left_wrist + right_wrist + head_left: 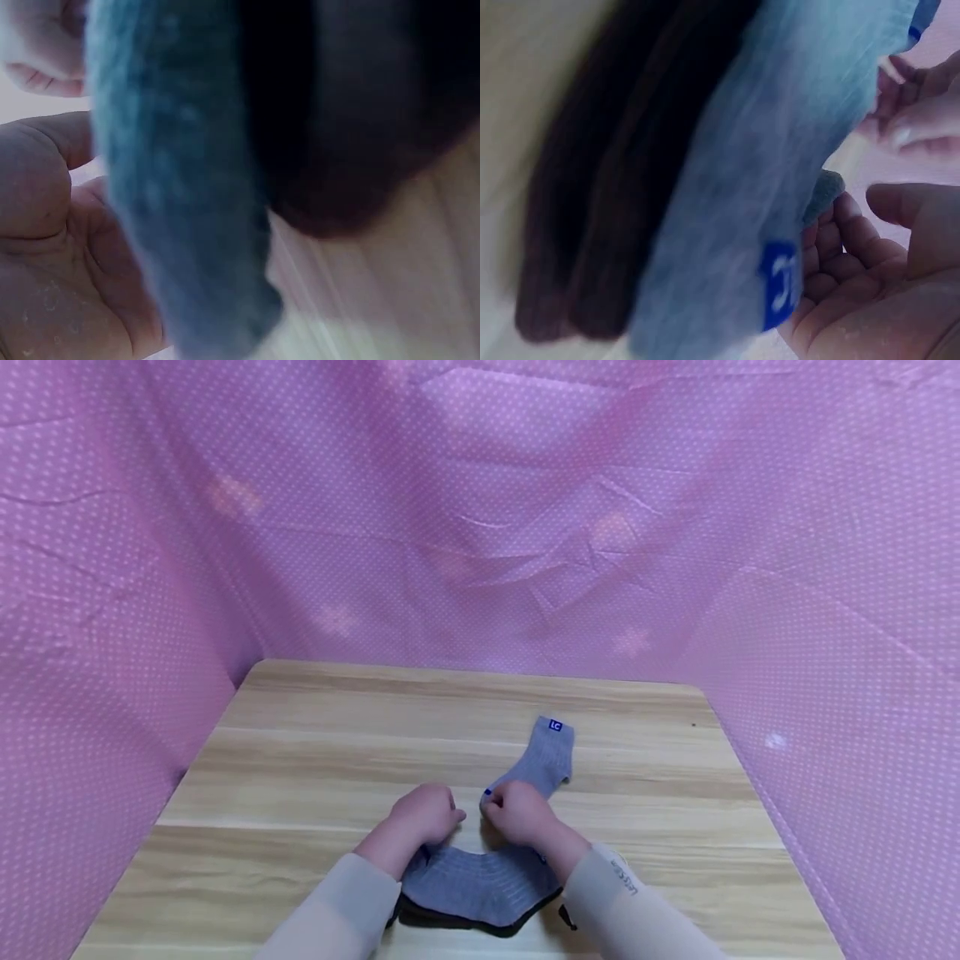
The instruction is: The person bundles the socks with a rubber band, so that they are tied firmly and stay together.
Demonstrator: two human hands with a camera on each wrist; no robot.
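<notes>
A grey sock (547,760) with a blue label at its cuff lies toward the back right. Over its toe end is my right hand (521,814), fingers bent and touching the fabric; in the right wrist view the thumb of this hand (892,274) stands apart from the fingers. My left hand (425,812) is just left of that toe, loosely curled, with nothing seen in it. Below both wrists a second grey sock (480,881) lies on top of dark socks (438,919). The left wrist view shows the left palm (60,262) beside the blurred nearer grey sock (180,150); its fingertips are hidden.
The socks lie on a light wooden table (315,735) with rounded back corners. Pink dotted cloth (480,527) hangs behind the table and along both sides. A small dark bit (567,917) shows by the right sleeve (622,893).
</notes>
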